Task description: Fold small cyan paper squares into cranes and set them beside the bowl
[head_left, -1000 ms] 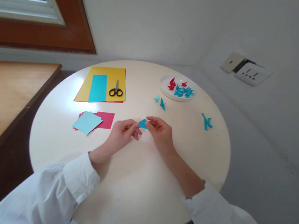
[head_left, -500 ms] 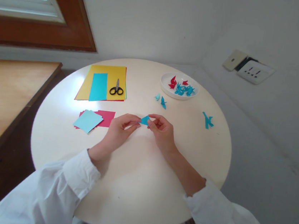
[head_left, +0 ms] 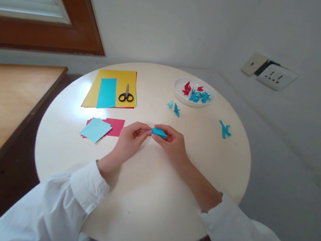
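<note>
Over the middle of the round white tabletop point(head_left: 144, 211), I see two hands at work; toward its far edge, on the right, sits a shallow white dish point(head_left: 194, 104) holding red folded figures point(head_left: 186, 88) at its left and back, with blue ones point(head_left: 200, 97) bunched in front. The left hand point(head_left: 132, 136) pinches one end of a folded blue paper point(head_left: 159, 132), and the right hand point(head_left: 174, 139) grips the other. Half a second ago that paper showed as a triangle; now it looks long and narrow.
</note>
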{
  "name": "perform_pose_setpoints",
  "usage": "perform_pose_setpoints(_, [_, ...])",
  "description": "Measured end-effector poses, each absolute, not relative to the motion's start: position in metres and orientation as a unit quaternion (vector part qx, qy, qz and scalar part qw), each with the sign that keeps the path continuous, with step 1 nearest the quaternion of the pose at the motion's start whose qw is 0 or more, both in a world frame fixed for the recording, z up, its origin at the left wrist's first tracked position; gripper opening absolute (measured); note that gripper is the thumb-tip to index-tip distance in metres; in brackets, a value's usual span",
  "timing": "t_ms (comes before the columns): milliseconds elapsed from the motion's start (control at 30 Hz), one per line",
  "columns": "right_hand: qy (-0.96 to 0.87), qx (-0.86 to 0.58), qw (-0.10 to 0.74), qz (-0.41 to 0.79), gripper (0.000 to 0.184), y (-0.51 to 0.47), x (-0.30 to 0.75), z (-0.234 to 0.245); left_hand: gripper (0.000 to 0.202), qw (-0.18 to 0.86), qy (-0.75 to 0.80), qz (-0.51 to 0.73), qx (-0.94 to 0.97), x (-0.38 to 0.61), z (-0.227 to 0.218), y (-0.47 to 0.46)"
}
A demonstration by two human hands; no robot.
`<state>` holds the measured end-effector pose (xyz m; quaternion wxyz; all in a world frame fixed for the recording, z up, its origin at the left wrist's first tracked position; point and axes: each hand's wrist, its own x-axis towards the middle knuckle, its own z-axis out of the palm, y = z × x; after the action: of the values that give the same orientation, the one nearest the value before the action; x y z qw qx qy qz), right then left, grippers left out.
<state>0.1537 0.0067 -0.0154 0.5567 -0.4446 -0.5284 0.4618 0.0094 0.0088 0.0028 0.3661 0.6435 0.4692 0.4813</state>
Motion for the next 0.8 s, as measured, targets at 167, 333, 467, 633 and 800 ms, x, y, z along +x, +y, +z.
perform_pose_setpoints(167, [-0.537, -0.446, 0.556, 0.451, 0.019, 0.006, 0.154, -0.013, 0.007, 0.363, 0.47, 0.485, 0.642, 0.009, -0.001, 0.01])
perform_pose_setpoints(333, [-0.537, -0.454, 0.543, 0.459, 0.017, 0.008, 0.154, -0.015, 0.007, 0.324, 0.481, 0.466, 0.668, 0.009, -0.003, 0.01])
perform_pose_setpoints(467, [-0.535, -0.444, 0.545, 0.468, 0.017, 0.008, 0.153, -0.017, 0.008, 0.305, 0.478, 0.462, 0.682, 0.008, -0.003, 0.009])
perform_pose_setpoints(633, [-0.541, -0.432, 0.546, 0.472, 0.016, 0.008, 0.152, -0.017, 0.007, 0.324, 0.482, 0.488, 0.651, 0.007, -0.009, 0.012])
perform_pose_setpoints(800, [-0.538, -0.436, 0.549, 0.468, 0.013, 0.009, 0.153, -0.018, 0.005, 0.319, 0.468, 0.498, 0.656, 0.008, -0.008, 0.012])
